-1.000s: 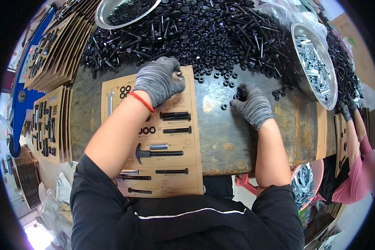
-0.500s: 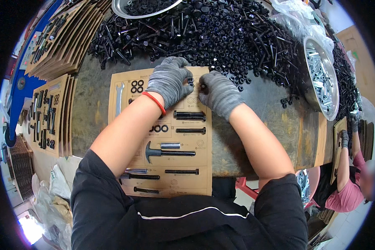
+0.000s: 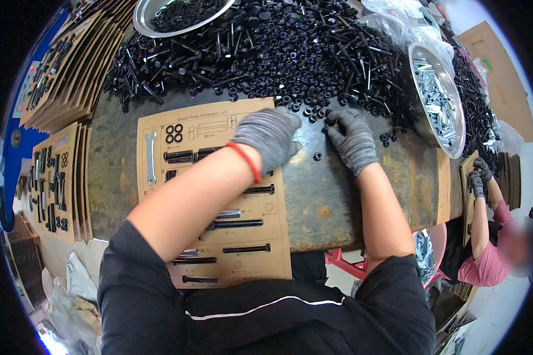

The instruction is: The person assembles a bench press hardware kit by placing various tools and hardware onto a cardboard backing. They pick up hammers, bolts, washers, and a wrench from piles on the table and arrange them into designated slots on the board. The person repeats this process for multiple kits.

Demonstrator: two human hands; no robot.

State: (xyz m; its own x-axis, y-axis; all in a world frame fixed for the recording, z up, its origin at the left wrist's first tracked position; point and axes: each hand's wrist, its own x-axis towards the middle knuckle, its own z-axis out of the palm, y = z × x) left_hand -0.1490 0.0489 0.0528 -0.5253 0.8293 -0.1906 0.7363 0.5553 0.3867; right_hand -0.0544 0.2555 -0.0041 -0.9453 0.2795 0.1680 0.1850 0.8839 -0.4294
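On this worn worktable [image 3: 320,213] lies the hardware card [image 3: 254,207], my left hand [image 3: 269,139] over its upper right edge, my right hand [image 3: 352,142] near a loose nut [image 3: 318,157], both hands' fingers curled, whether pinching anything I can't tell.

I count four gloved hands [image 3: 269,135], two a co-worker's [image 3: 482,266], and two metal bowls [image 3: 160,34]. The near card [image 3: 278,231] shows one wrench [image 3: 151,157], four grouped rings [image 3: 178,138].
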